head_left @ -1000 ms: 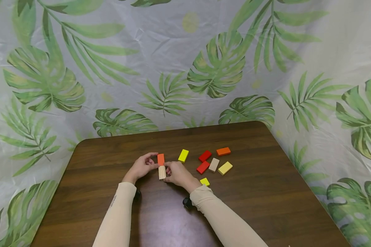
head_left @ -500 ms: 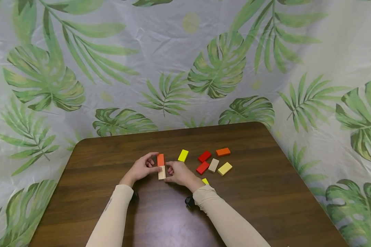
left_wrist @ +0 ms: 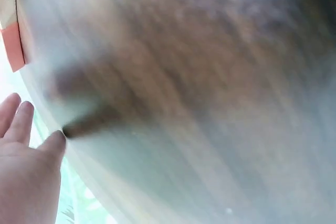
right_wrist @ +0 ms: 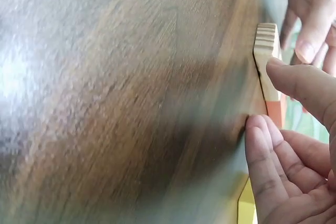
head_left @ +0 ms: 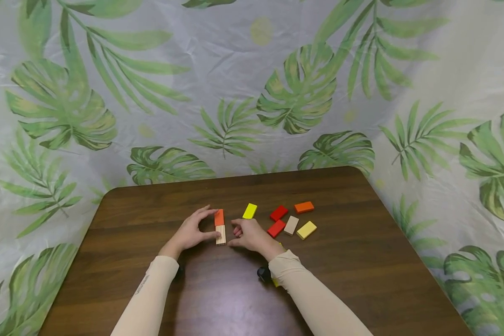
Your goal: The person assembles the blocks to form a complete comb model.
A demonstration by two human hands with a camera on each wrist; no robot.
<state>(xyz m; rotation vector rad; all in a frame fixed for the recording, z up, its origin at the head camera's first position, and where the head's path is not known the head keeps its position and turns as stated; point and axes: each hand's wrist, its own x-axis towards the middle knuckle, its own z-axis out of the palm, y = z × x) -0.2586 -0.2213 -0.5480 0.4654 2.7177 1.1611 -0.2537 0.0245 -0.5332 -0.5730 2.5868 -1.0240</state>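
An orange block [head_left: 219, 217] and a striped plain wooden block [head_left: 220, 234] stand end to end on the table, the orange one farther back. My left hand [head_left: 190, 231] is at their left side, thumb and index finger spread, thumb tip at the wooden block and index tip by the orange one; firm contact cannot be told. My right hand [head_left: 253, 236] is just to their right, holding nothing, thumb and index finger apart. In the right wrist view, its thumb overlaps the wooden block [right_wrist: 266, 72], and the orange block [right_wrist: 275, 110] is partly hidden behind fingers.
A yellow block [head_left: 249, 211] lies behind my right hand. Farther right are two red blocks [head_left: 279, 213], a plain one [head_left: 291, 225], an orange one [head_left: 304, 207] and a pale yellow one [head_left: 306, 230]. Another yellow block [head_left: 276, 282] is mostly under my right sleeve.
My right hand has drawn back to the right from the two blocks. My left hand has spread its fingers and shifted slightly left at the wrist. The two blocks look unmoved.
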